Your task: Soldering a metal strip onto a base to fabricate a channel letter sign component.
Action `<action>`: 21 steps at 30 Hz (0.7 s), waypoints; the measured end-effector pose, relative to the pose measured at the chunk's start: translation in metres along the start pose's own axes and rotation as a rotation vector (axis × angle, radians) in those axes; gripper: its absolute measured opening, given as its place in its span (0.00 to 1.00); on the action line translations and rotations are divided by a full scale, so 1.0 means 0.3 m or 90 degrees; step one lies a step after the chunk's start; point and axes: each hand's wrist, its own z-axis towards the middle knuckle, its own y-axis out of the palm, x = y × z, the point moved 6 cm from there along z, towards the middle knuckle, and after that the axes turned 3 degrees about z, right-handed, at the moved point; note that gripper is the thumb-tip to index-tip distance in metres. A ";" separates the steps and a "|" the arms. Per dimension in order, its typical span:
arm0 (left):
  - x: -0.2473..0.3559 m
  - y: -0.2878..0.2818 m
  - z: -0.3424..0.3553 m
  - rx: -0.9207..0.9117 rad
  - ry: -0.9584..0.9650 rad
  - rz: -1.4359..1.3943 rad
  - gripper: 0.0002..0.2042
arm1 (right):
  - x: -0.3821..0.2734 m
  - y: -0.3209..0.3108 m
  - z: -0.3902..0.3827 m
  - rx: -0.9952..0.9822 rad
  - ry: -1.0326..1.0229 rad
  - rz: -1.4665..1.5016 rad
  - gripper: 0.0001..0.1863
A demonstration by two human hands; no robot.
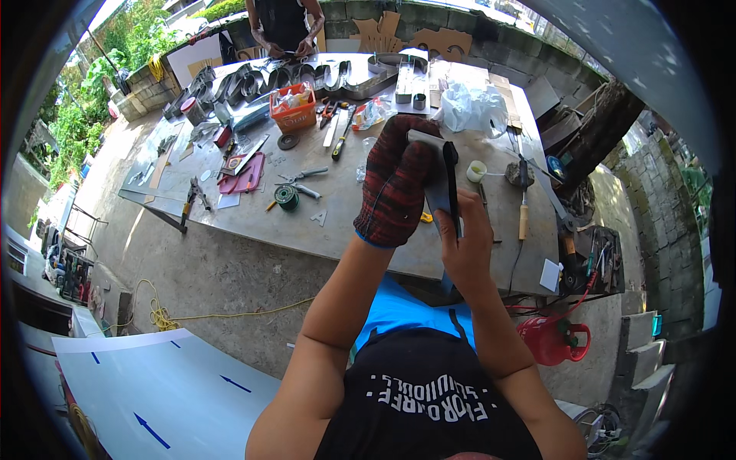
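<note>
My left hand [391, 184], in a red and black knit glove, is closed round the upper part of a grey metal piece [443, 176] with a dark edge, held upright over the table. My bare right hand [468, 241] grips the same piece lower down, its fingers along the dark edge. Close by on the metal worktable [322, 230] are a white cup [476, 171], a wooden-handled tool [524, 222], a green spool [286, 197], grey pliers [303, 175] and a small yellow object [425, 217], partly hidden.
An orange basket [291, 113], bent metal letter shapes [341, 77], plastic bags [475, 107] and scattered tools crowd the table. Another person [280, 23] works at the far side. A red gas cylinder [548, 341], white sheet [184, 391] and yellow cord [161, 314] lie around me.
</note>
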 end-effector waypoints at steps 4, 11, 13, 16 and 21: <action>-0.001 -0.011 -0.007 0.033 0.037 0.001 0.25 | 0.008 0.011 0.001 -0.007 -0.001 -0.007 0.15; -0.009 0.004 -0.003 0.017 0.009 0.005 0.21 | -0.005 0.015 0.001 -0.017 -0.010 0.007 0.15; -0.021 0.016 -0.020 0.034 0.033 0.021 0.20 | -0.003 0.024 -0.008 -0.004 -0.006 0.005 0.16; -0.089 0.020 -0.064 0.057 -0.003 0.161 0.23 | 0.018 0.021 -0.024 0.005 -0.021 -0.052 0.20; -0.124 -0.022 -0.087 0.090 -0.056 0.113 0.20 | 0.000 -0.029 0.001 -0.086 -0.038 -0.060 0.25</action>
